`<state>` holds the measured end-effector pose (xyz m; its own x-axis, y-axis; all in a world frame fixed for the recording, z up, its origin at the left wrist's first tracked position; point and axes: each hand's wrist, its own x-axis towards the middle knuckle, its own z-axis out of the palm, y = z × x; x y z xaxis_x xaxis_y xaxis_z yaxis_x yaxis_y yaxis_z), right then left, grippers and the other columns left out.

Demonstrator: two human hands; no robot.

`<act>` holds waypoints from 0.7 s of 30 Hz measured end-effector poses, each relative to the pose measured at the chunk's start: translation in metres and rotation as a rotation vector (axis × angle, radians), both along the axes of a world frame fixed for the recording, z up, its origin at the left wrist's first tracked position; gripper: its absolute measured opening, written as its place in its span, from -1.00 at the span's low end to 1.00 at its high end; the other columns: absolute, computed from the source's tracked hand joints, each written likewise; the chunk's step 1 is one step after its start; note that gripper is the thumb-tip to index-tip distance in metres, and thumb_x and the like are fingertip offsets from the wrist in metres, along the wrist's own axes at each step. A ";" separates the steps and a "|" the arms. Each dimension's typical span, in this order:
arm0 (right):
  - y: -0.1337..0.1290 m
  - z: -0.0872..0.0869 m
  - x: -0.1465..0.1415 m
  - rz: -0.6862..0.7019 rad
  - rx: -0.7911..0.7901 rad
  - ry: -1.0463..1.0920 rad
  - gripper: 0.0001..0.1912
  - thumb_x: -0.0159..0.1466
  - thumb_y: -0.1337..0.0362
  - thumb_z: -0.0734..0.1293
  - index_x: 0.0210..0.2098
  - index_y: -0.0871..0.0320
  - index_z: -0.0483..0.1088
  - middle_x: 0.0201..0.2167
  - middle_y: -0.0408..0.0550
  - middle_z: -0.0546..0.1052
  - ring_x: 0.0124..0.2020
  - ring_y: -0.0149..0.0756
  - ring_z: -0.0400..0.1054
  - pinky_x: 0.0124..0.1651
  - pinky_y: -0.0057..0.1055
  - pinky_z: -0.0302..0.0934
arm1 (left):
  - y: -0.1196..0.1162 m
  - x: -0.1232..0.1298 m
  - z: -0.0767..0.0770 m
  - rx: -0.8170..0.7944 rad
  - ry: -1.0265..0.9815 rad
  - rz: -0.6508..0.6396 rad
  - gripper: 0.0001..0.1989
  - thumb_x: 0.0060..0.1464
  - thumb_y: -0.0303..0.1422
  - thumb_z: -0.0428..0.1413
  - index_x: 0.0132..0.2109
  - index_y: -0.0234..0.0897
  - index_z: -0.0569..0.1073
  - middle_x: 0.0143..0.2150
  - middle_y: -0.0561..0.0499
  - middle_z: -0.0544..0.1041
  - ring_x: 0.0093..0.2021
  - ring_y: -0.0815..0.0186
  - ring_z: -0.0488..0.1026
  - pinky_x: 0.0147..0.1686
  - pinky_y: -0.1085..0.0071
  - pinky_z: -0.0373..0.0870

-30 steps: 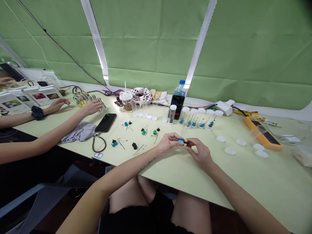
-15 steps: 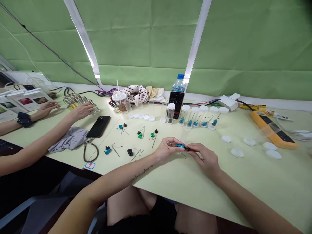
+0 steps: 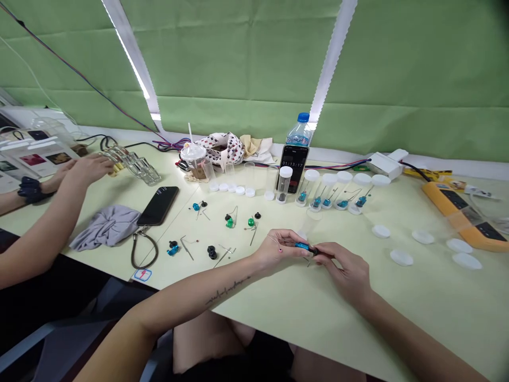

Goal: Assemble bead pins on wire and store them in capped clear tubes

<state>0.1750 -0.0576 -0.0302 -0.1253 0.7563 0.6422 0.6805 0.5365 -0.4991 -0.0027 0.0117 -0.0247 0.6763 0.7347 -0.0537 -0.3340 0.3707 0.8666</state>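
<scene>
The left hand has its grip closed on a small blue part; the right hand pinches a black piece at its end, above the tabletop. Green parts lie leftward, capped tubes stand beyond, and white lids lie rightward.

I log remotely: green blinds at 12 o'clock, bright slit at 10, pale tabletop at 4, grey chair at 8.
</scene>
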 end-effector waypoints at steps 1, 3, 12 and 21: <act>0.000 0.000 0.000 0.002 -0.019 -0.004 -0.90 0.25 0.33 0.26 -0.23 0.07 0.38 -0.37 -0.14 0.54 -0.50 -0.42 0.42 -0.44 -0.47 0.33 | 0.000 -0.001 0.000 0.013 0.003 -0.006 -0.68 -0.32 -0.39 0.35 -0.35 -0.42 0.48 -0.28 -0.15 0.56 -0.28 0.26 0.51 -0.13 0.22 0.37; -0.001 0.002 0.000 0.000 -0.044 -0.011 -0.91 0.26 0.31 0.25 -0.24 0.07 0.37 -0.36 -0.15 0.54 -0.52 -0.43 0.42 -0.46 -0.48 0.32 | 0.000 -0.002 0.001 0.042 0.010 -0.015 -0.69 -0.29 -0.39 0.34 -0.33 -0.42 0.48 -0.27 -0.16 0.56 -0.27 0.25 0.51 -0.12 0.21 0.36; -0.003 0.007 0.001 -0.047 -0.028 -0.074 -0.74 0.23 0.19 0.30 -0.09 0.06 0.32 -0.31 -0.10 0.54 -0.41 -0.35 0.46 -0.34 -0.42 0.37 | 0.000 -0.001 0.008 0.014 0.022 0.028 -0.67 -0.33 -0.39 0.35 -0.34 -0.42 0.48 -0.29 -0.15 0.56 -0.30 0.29 0.50 -0.16 0.28 0.36; -0.002 0.002 -0.001 -0.004 0.125 -0.143 -0.81 0.26 0.36 0.25 -0.13 0.06 0.37 -0.29 -0.10 0.56 -0.28 -0.31 0.48 -0.25 -0.39 0.39 | -0.002 -0.004 0.010 -0.003 0.042 0.004 -0.59 -0.44 -0.33 0.38 -0.36 -0.43 0.50 -0.35 -0.12 0.56 -0.35 0.31 0.49 -0.18 0.28 0.37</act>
